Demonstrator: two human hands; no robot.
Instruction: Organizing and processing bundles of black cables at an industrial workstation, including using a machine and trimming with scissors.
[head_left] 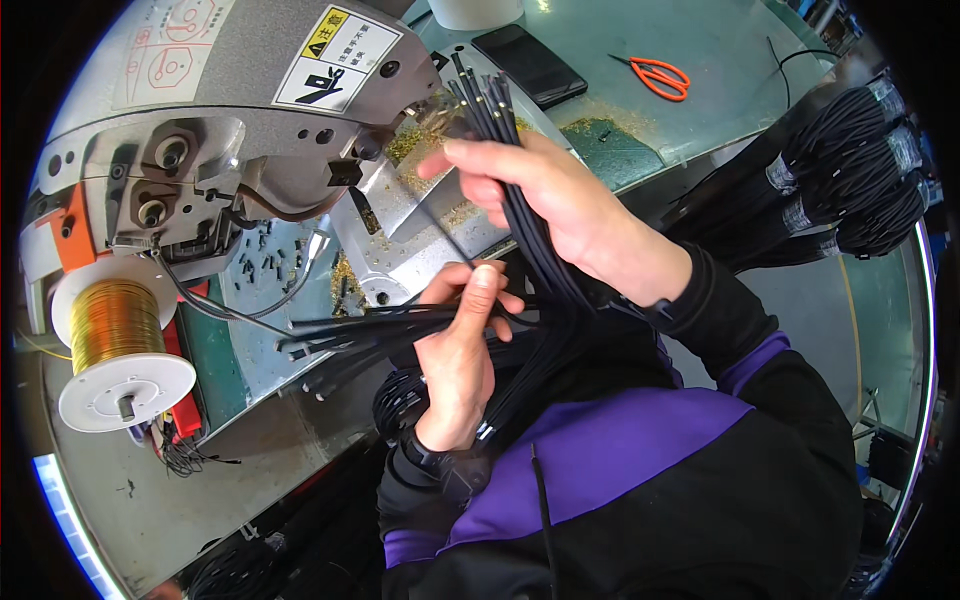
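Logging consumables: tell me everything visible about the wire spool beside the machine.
The wire spool has white flanges, plastic by the look, and is wound nearly full with shiny gold-coloured wire. It stands tilted at the grey machine's lower left, near flange facing the camera with a small centre hole. An orange machine part sits just above. Neither hand touches it.

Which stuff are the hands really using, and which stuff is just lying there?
In use:
- black cords held in the right hand
- black cord bunch held in the left hand
- grey machine in front

Just lying about:
- orange scissors
- black phone
- taped cord bundles
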